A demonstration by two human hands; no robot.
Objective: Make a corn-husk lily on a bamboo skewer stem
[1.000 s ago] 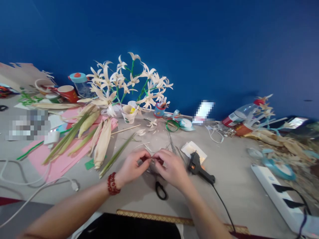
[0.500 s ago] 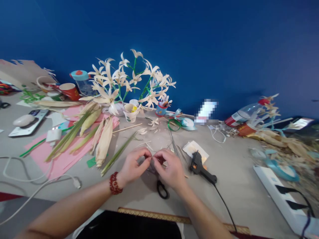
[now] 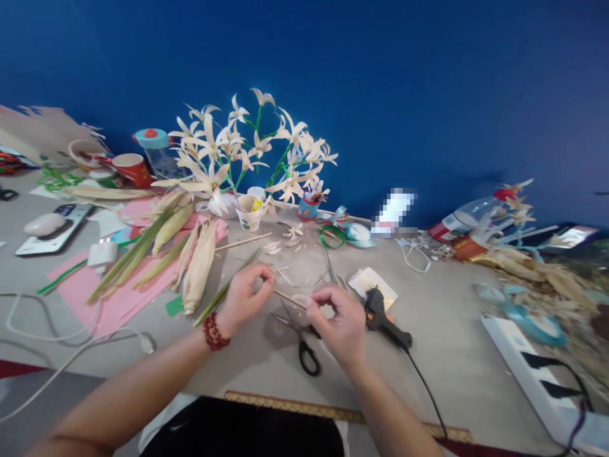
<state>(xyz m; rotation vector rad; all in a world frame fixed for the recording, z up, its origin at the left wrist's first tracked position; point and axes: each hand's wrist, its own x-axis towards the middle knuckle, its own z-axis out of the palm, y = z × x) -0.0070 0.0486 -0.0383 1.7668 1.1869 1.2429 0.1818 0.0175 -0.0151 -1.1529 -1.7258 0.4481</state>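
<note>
My left hand (image 3: 245,297), with a red bead bracelet on its wrist, is closed in a pinch on one end of a thin wooden stick (image 3: 289,298). My right hand (image 3: 336,318) is closed too, its fingertips pinching the stick's other end, where a small pale scrap sits. The stick hangs just above the grey table (image 3: 442,330). Black-handled scissors (image 3: 302,343) lie open on the table right under and between both hands. A black glue gun (image 3: 383,317) lies just right of my right hand.
A bunch of pale husk flowers (image 3: 247,149) stands in cups at the back. Corn husks and green stems (image 3: 166,247) lie on pink paper at left, with a phone (image 3: 50,227) and white cables. A white power strip (image 3: 537,374) lies at right beside husks and ribbon.
My hands have drawn apart from a tight pinch at the middle. The left has moved up and left, and a thin stick now shows stretched between them. The scissors beneath are uncovered.
</note>
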